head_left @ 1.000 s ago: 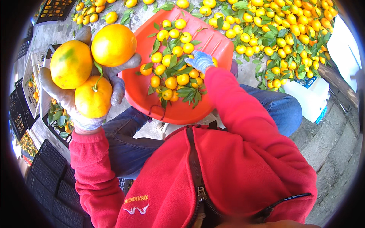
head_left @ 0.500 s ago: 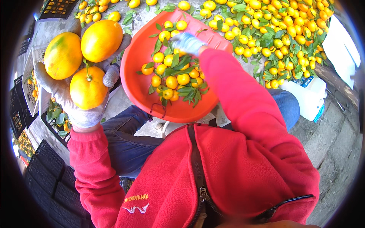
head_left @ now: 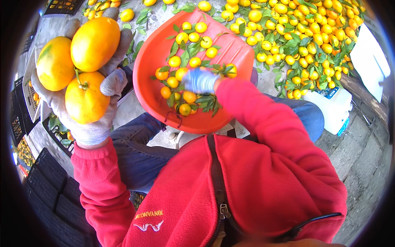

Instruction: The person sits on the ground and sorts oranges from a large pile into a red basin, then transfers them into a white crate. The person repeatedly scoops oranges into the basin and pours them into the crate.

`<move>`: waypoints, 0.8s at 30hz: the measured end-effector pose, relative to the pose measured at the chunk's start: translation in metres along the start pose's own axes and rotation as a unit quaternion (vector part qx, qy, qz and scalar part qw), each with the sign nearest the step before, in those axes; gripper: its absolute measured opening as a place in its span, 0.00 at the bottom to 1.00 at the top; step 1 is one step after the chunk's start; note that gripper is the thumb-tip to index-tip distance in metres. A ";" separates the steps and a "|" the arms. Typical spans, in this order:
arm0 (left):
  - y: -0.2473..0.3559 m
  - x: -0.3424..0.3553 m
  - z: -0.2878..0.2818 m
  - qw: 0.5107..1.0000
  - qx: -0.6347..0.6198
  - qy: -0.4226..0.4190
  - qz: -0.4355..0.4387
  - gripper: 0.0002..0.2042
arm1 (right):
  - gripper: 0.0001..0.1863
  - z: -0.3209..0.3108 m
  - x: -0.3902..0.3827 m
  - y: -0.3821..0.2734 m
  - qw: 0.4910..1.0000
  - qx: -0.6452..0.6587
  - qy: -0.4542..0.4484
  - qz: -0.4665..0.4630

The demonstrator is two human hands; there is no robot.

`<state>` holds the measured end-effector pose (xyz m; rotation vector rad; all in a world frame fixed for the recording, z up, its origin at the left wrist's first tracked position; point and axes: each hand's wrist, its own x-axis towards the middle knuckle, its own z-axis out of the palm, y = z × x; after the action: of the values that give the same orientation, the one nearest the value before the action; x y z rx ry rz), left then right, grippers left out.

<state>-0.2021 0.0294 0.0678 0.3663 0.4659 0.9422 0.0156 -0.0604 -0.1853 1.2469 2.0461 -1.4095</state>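
My left hand (head_left: 112, 84), in a pale glove, is raised at the left and closed around three orange mandarins. One mandarin (head_left: 94, 44) sits on top, a second mandarin (head_left: 54, 66) beside it with a greenish patch, and a third mandarin (head_left: 85, 101) lower down with a short green stem. Over the red plastic scoop-shaped basin (head_left: 147, 99) is my right hand (head_left: 200, 80), gloved and blurred by motion, its fingers not clear. Beneath and around it in the basin lie several mandarins (head_left: 189, 96) with green leaves; whether it grips one is hidden.
A big heap of mandarins (head_left: 304, 45) with leaves covers the ground at the far right. A white plastic jug (head_left: 329, 109) stands right of my knee. Black crates (head_left: 47, 175) line the left side, and another black crate (head_left: 61, 7) with fruit lies far left.
My right hand has moved nearer to me, from the basin's far part onto the fruit in its middle. My left hand, still holding three mandarins, has shifted slightly left.
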 end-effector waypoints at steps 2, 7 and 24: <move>0.002 -0.001 0.001 1.000 -0.011 0.022 0.002 0.33 | 0.16 -0.026 0.018 0.014 0.987 -0.044 0.151 0.046; 0.005 -0.001 0.003 0.998 -0.005 0.058 0.026 0.31 | 0.18 -0.036 0.079 0.011 0.964 -0.195 0.176 0.044; 0.018 -0.020 0.006 0.983 0.043 0.140 0.111 0.33 | 0.27 -0.023 -0.018 0.048 0.584 0.796 0.161 0.008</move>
<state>-0.2208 0.0220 0.0862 0.3709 0.7367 1.1997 0.0684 -0.0432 -0.1895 2.0199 0.2142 -3.3002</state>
